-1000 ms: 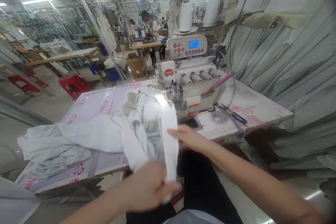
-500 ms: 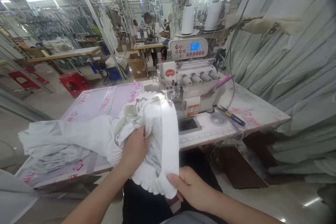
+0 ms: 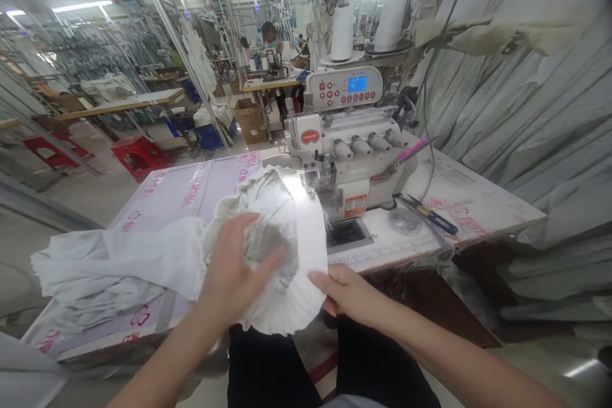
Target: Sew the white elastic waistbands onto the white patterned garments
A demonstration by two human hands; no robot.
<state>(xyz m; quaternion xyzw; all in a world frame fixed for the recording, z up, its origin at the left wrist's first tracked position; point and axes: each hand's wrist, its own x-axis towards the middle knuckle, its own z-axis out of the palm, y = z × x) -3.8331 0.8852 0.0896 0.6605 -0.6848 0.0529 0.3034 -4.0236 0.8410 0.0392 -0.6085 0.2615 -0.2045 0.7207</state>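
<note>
A white garment (image 3: 268, 204) with a gathered opening and a smooth, wide waistband (image 3: 310, 236) hangs over the table's front edge. Its top edge lies under the presser foot of a white overlock sewing machine (image 3: 329, 166), lit by the machine's lamp. My right hand (image 3: 347, 293) pinches the waistband's outer edge between thumb and fingers. Slightly smeared by motion, my left hand (image 3: 239, 274) is over the garment's opening with thumb and fingers spread apart. The rest of the cloth (image 3: 119, 261) trails to the left across the table.
Thread snips (image 3: 433, 215) and a round clear dish (image 3: 404, 220) lie right of the machine. Thread cones (image 3: 342, 32) stand behind it. Pale cloth (image 3: 507, 159) hangs along the right side. A red stool (image 3: 138, 156) and a cardboard box (image 3: 251, 121) stand beyond the table.
My left hand has let go of the bunched cloth and spread its fingers. My right hand has risen a little with the waistband edge, and the opening looks rounder.
</note>
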